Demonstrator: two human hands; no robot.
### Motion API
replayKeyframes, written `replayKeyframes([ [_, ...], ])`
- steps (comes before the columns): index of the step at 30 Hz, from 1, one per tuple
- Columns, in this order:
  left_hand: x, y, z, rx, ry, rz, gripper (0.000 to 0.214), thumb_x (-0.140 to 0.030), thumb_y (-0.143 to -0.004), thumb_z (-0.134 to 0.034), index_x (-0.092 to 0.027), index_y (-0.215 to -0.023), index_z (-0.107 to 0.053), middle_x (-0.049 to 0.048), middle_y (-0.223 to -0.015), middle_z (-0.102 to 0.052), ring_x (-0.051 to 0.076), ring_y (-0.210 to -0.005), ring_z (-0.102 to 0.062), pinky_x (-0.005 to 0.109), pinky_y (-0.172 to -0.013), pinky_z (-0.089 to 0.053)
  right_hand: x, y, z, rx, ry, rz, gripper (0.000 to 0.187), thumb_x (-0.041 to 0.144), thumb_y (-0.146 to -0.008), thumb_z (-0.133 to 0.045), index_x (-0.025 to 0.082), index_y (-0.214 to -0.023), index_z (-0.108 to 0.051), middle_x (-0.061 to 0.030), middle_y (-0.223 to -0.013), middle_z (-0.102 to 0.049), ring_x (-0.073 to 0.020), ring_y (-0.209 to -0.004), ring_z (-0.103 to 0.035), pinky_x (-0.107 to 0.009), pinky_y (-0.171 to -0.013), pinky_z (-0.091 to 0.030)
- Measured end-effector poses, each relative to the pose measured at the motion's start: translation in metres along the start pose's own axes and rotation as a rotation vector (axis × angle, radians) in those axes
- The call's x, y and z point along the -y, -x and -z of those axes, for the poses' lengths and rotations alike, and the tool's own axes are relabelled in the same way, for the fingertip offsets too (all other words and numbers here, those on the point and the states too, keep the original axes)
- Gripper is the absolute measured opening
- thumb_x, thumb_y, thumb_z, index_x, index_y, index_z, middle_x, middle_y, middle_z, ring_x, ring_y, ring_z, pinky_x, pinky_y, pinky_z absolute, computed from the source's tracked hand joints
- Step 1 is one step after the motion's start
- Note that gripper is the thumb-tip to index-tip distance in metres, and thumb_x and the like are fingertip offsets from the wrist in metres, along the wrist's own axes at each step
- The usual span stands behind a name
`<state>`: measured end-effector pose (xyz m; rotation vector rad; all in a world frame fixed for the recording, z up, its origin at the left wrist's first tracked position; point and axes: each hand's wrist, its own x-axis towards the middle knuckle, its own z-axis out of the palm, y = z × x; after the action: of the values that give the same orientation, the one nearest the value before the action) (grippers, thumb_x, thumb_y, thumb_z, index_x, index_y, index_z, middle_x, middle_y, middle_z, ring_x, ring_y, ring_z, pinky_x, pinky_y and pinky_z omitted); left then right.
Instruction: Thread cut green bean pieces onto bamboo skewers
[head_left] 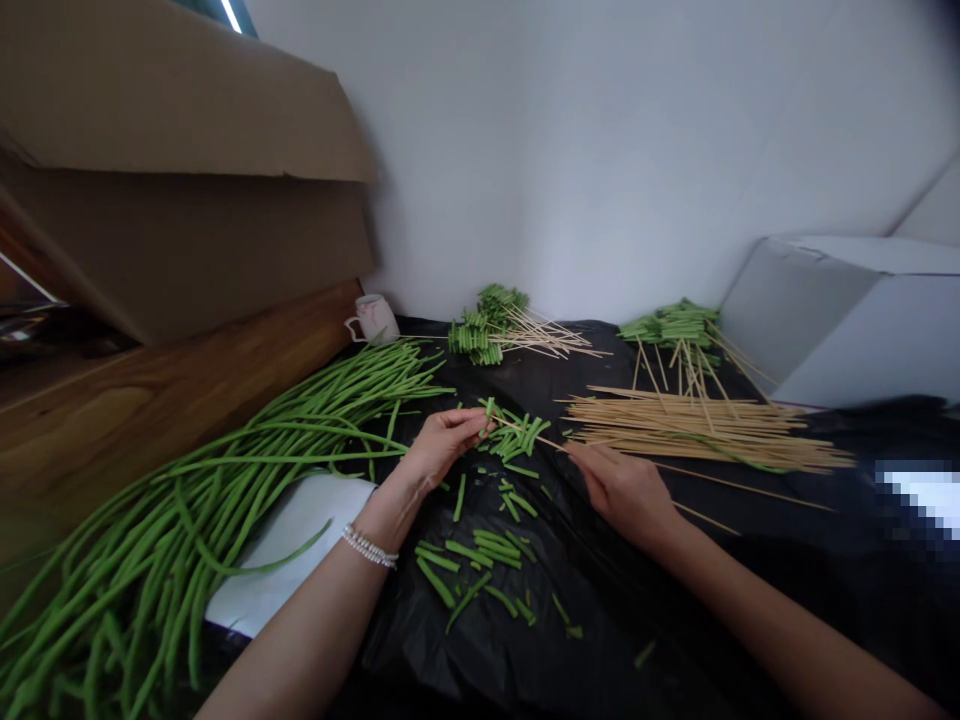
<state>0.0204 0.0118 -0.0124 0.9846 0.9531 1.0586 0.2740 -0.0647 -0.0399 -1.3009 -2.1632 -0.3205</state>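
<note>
Nearest to me, on the black plastic sheet (600,620), I see loose cut bean pieces (480,560) scattered between the two forearms, and a bracelet (369,548) on the left wrist. Just past them the left hand (442,445) has its fingertips pinched shut on a short bean piece (487,408). The right hand (622,490) is closed narrowly round a thin wooden skewer (532,436), whose tip reaches across to that piece at the left fingertips. I cannot tell whether the tip has entered it. A small heap of cut pieces (521,435) lies right behind the skewer.

To the left, a big sprawl of long green beans (225,480) runs over a white board (292,540) and along a wooden ledge (150,400). To the right, beyond the right hand, lies a pile of bare skewers (697,430). Farther back sit two bundles of loaded skewers, one in the middle (487,325) and one to the right (671,325). A white mug (371,318) stands by the wall, a cardboard box (187,200) looms over the ledge, and a white box (847,320) fills the far right corner
</note>
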Motion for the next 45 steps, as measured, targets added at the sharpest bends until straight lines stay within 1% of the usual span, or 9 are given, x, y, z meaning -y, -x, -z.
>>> replayKeyframes([
  [7, 0.003, -0.001, 0.001, -0.030, -0.086, 0.004, 0.035, -0.032, -0.056, -0.087, -0.014, -0.084, -0.076, 0.0085, -0.082, -0.074, 0.015, -0.075, -0.065, 0.028, -0.076, -0.048, 0.002, 0.001, -0.002, 0.042, -0.045, -0.008, 0.030, 0.017, -0.093, -0.042, 0.020, -0.110, -0.065, -0.0063, -0.100, -0.072, -0.0155, -0.088, -0.067, -0.025, -0.079, -0.050],
  [15, -0.001, 0.002, -0.004, -0.009, 0.059, 0.029, 0.030, -0.026, -0.058, -0.086, -0.013, -0.081, -0.073, 0.0055, -0.081, -0.072, 0.010, -0.074, -0.063, 0.021, -0.069, -0.048, 0.005, -0.001, 0.000, 0.020, -0.052, -0.013, 0.029, 0.020, -0.095, -0.040, 0.018, -0.112, -0.063, -0.0070, -0.100, -0.071, -0.0158, -0.089, -0.067, -0.025, -0.081, -0.050],
  [20, 0.000, 0.002, -0.004, -0.006, 0.096, 0.081, 0.028, -0.023, -0.056, -0.087, -0.012, -0.078, -0.073, 0.0054, -0.078, -0.071, 0.008, -0.068, -0.061, 0.018, -0.061, -0.045, 0.006, 0.000, -0.001, 0.021, -0.048, -0.012, 0.030, 0.017, -0.094, -0.040, 0.019, -0.111, -0.064, -0.0064, -0.098, -0.071, -0.0148, -0.087, -0.066, -0.024, -0.078, -0.050],
  [25, 0.009, 0.005, -0.011, 0.061, 0.038, 0.113, 0.024, -0.025, -0.058, -0.086, -0.012, -0.074, -0.073, 0.0045, -0.076, -0.070, 0.008, -0.067, -0.059, 0.020, -0.064, -0.044, 0.010, 0.000, -0.001, 0.045, -0.051, 0.004, 0.030, 0.017, -0.094, -0.039, 0.018, -0.112, -0.063, -0.0052, -0.090, -0.071, -0.0142, -0.081, -0.067, -0.023, -0.071, -0.050],
  [31, 0.013, 0.007, -0.017, 0.105, -0.049, 0.042, 0.029, -0.034, -0.060, -0.084, -0.014, -0.076, -0.073, 0.0044, -0.076, -0.069, 0.010, -0.069, -0.058, 0.022, -0.067, -0.044, 0.012, -0.003, -0.001, 0.027, -0.029, 0.001, 0.030, 0.018, -0.093, -0.040, 0.019, -0.112, -0.064, -0.0050, -0.092, -0.072, -0.0140, -0.080, -0.067, -0.022, -0.069, -0.049],
  [33, 0.005, 0.006, -0.013, 0.064, -0.087, -0.021, 0.033, -0.040, -0.063, -0.081, -0.013, -0.080, -0.074, 0.0063, -0.080, -0.069, 0.011, -0.069, -0.058, 0.022, -0.067, -0.044, 0.008, -0.003, 0.000, 0.003, -0.021, -0.020, 0.030, 0.019, -0.094, -0.041, 0.020, -0.111, -0.065, -0.0053, -0.096, -0.072, -0.0143, -0.083, -0.067, -0.023, -0.072, -0.050],
  [36, -0.009, 0.001, 0.001, -0.101, -0.132, -0.134, 0.041, -0.049, -0.067, -0.076, -0.013, -0.087, -0.074, 0.0086, -0.085, -0.071, 0.013, -0.073, -0.060, 0.024, -0.068, -0.045, 0.000, -0.002, 0.001, -0.043, -0.015, -0.057, 0.029, 0.021, -0.095, -0.040, 0.020, -0.110, -0.065, -0.0059, -0.100, -0.072, -0.0150, -0.085, -0.067, -0.025, -0.077, -0.050],
  [40, -0.019, -0.008, 0.022, -0.265, -0.359, -0.290, 0.038, -0.047, -0.067, -0.074, -0.013, -0.085, -0.074, 0.0067, -0.078, -0.071, 0.014, -0.068, -0.059, 0.025, -0.066, -0.045, -0.006, -0.001, -0.001, -0.061, -0.013, -0.070, 0.029, 0.023, -0.095, -0.042, 0.020, -0.110, -0.066, -0.0061, -0.101, -0.072, -0.0159, -0.087, -0.068, -0.026, -0.078, -0.051],
  [45, -0.014, -0.011, 0.033, -0.253, -0.879, -0.366, 0.014, -0.028, -0.069, -0.069, -0.018, -0.077, -0.075, 0.0056, -0.078, -0.072, 0.019, -0.071, -0.061, 0.029, -0.071, -0.044, -0.004, 0.000, -0.005, -0.027, 0.002, -0.057, 0.029, 0.023, -0.094, -0.042, 0.022, -0.110, -0.066, -0.0055, -0.100, -0.072, -0.0156, -0.087, -0.068, -0.025, -0.076, -0.051],
])
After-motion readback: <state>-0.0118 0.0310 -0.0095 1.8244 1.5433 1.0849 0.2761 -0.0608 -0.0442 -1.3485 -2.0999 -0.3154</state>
